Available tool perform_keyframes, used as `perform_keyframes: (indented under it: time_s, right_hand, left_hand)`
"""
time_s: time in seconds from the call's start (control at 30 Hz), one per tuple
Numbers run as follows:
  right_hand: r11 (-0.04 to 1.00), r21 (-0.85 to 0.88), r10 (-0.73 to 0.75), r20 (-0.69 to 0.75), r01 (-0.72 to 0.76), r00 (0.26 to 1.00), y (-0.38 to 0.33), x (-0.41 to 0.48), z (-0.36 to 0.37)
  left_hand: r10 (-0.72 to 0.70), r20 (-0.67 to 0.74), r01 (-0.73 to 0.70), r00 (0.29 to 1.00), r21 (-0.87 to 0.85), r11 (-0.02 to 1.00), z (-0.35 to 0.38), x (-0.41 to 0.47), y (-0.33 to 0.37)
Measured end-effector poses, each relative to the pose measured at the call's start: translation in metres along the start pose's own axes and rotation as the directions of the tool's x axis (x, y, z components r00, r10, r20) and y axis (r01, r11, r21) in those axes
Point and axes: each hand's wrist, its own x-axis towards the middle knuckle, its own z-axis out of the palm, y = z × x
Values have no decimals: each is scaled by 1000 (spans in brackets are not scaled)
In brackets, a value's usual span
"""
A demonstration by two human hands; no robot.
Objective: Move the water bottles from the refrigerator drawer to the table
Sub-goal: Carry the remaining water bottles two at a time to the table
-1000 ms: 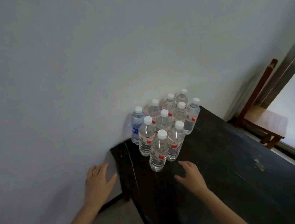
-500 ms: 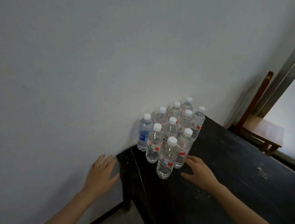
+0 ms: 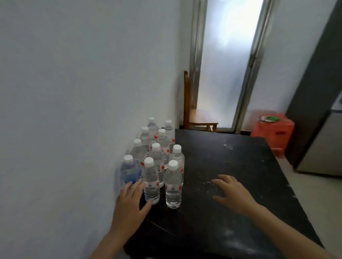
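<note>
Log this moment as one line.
bottles: upright on table by wall | left hand: open, near blue bottle | right hand: open, over table

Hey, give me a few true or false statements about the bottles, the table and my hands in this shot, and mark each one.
1. All the water bottles stand upright on the black table. True.
2. The right hand grips a bottle. False: it is open over bare tabletop and holds nothing.
3. One blue-labelled bottle stands at the near end of the group, next to the wall. True.
4. The bottles stand in the middle of the table. False: they are clustered along the table's edge by the wall.
5. The left hand is open, its fingers straight, close to the blue-labelled bottle. True.
</note>
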Motion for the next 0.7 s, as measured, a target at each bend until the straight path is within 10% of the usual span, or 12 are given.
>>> perform_keyframes:
  time_s: [0.23,0.7]
  right_hand:
    - [943,15,327,-247,-334,912,-17,-138,-57]
    - [745,-60,601,-373,-664,707,-33,-394,-92]
  left_hand:
    - [403,-108,-417,909,-268,869,-24,21,102]
    - [699,-80,-649,710,-459,607,-38,-81,234]
